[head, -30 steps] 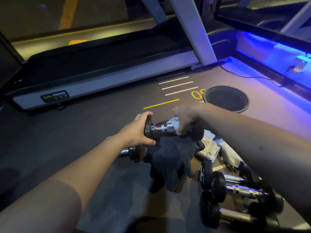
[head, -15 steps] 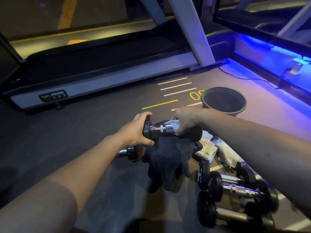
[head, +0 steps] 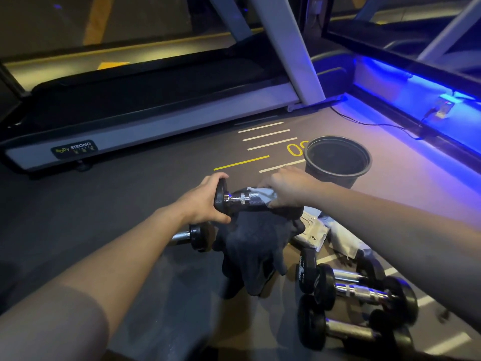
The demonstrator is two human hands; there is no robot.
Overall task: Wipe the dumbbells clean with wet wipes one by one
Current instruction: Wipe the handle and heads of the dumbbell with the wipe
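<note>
while the left hand [head: 205, 204] is gripping one end of the raised dumbbell [head: 244, 200], the right hand [head: 289, 187] is pinching a wet wipe [head: 263, 195] around its handle; next, probably, wiping the ends.

Glossy knurled metal dumbbell handle [head: 247, 199], matt cloth [head: 257, 246]

Dim, blue glow from right, edges warped
</note>
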